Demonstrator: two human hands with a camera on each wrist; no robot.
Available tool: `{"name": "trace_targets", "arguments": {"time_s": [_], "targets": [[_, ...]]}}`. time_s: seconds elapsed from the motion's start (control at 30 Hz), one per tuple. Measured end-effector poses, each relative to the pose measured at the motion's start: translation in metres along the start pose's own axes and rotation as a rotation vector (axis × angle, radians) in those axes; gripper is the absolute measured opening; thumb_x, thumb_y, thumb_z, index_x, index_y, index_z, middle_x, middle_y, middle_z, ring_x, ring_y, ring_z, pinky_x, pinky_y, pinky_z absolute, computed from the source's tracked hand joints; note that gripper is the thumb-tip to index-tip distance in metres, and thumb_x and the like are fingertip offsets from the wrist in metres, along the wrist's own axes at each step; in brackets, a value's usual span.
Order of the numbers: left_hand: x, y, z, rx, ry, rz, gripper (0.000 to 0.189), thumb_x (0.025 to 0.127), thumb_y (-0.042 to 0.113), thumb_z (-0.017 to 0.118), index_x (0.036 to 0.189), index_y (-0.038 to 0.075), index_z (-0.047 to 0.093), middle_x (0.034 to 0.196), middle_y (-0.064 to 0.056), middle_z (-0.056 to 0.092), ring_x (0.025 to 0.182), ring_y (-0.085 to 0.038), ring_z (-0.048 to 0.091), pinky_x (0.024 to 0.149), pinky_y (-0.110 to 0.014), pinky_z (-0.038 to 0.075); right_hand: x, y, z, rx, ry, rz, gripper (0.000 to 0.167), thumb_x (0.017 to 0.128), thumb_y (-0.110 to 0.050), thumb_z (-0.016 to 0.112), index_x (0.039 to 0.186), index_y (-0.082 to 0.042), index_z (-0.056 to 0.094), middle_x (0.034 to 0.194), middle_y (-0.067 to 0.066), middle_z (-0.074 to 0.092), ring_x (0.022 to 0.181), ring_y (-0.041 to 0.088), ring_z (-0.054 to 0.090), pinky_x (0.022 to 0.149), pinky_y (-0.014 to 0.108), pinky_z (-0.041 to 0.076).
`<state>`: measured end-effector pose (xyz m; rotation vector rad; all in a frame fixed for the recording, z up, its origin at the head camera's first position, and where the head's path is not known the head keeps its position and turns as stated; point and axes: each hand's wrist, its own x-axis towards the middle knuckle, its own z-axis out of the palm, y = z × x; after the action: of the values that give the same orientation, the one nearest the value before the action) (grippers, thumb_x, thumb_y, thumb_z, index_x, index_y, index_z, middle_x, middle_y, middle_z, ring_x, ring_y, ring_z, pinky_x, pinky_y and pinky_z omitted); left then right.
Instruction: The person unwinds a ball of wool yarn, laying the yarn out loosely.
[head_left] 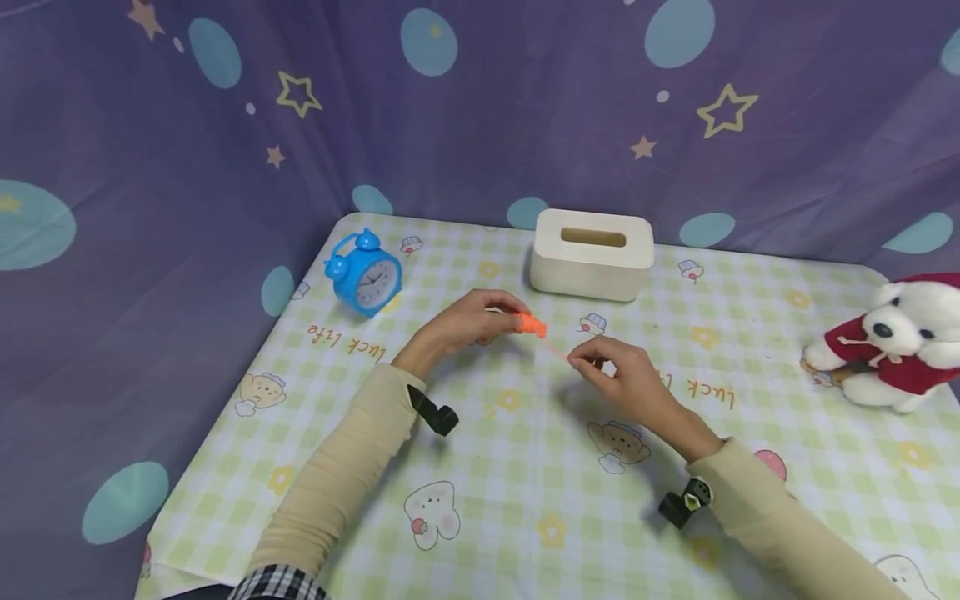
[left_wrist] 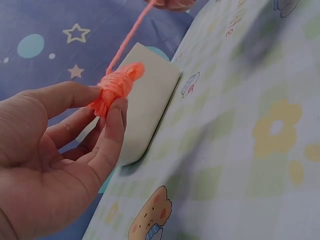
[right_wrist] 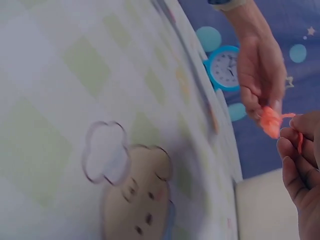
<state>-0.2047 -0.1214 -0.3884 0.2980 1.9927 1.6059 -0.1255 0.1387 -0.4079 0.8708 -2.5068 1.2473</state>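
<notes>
A small wound bundle of orange yarn (left_wrist: pixel 116 89) is pinched between the thumb and fingers of my left hand (head_left: pixel 480 321), raised over the tablecloth. From the bundle a single strand (head_left: pixel 555 349) runs across to my right hand (head_left: pixel 622 375), which pinches it between thumb and forefinger. In the right wrist view the strand's loose end (right_wrist: pixel 300 142) hangs over the curled fingers of that hand. The strand looks straight between the two hands in the head view.
Behind the hands stands a cream tissue box (head_left: pixel 588 279) with a slot on top. A blue alarm clock (head_left: pixel 367 275) is at the back left, and a white plush bear (head_left: pixel 896 333) in red sits at the right. A patterned cloth (head_left: pixel 510 483) covers the table; a purple curtain (head_left: pixel 510 125) hangs behind.
</notes>
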Motion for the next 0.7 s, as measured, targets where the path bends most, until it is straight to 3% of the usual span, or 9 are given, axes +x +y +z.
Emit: {"name": "trace_targets", "arguments": {"time_s": [0.27,0.47,0.7], "targets": [[-0.003,-0.001,-0.005,-0.03,-0.008,-0.011,0.023,0.091,0.018,0.066,0.113,0.012,0.065,0.102,-0.007,0.058,0.065,-0.033,0.032,0.061,-0.042,0.027,0.004,0.014,-0.019,-0.021,0.137,0.001,0.01,0.085,-0.002,0.069,0.092,-0.01,0.07,0.083,0.003,0.071,0.07,0.003,0.057,0.065,0.012,0.044],[-0.005,-0.002,-0.011,-0.066,-0.009,0.011,0.025,0.092,0.017,0.065,0.116,0.011,0.063,0.103,-0.009,0.058,0.066,-0.037,0.035,0.062,-0.046,0.03,0.001,0.019,-0.028,-0.061,0.141,0.029,0.012,0.086,-0.002,0.07,0.094,-0.01,0.07,0.084,0.001,0.072,0.072,0.001,0.057,0.066,0.013,0.045],[-0.005,0.0,-0.014,-0.097,-0.003,0.012,0.025,0.093,0.014,0.063,0.117,0.008,0.061,0.098,-0.011,0.056,0.063,-0.033,0.039,0.062,-0.046,0.034,-0.003,0.022,-0.034,-0.071,0.15,0.067,0.012,0.085,-0.003,0.07,0.093,-0.012,0.07,0.079,0.0,0.07,0.067,0.001,0.056,0.057,0.013,0.043]]}}
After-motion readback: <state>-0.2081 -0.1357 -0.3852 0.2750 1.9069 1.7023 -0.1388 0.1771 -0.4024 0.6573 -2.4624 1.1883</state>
